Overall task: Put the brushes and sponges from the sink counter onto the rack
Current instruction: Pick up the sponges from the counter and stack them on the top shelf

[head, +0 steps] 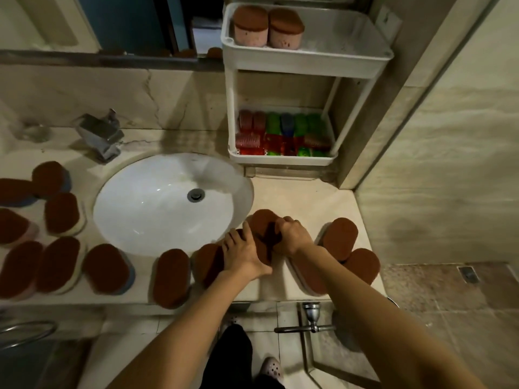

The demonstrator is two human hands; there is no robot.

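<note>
Several oval sponges with brown scouring tops lie on the counter around the sink [168,203]. My right hand [292,234] is closed over a brown-topped sponge [262,220] just right of the basin. My left hand [243,252] rests with fingers spread on the neighbouring sponge [209,262]; whether it grips it is unclear. The white two-tier rack [306,63] stands at the back right. Two pink sponges [268,28] stand upright on its top shelf. Its lower shelf [280,161] holds several red, green and blue brushes.
A chrome tap [102,136] stands behind the basin at the left. More sponges [341,238] lie at the counter's right end, and others [59,265] at the left. A tiled wall rises on the right. A metal valve [310,321] sticks out below the counter edge.
</note>
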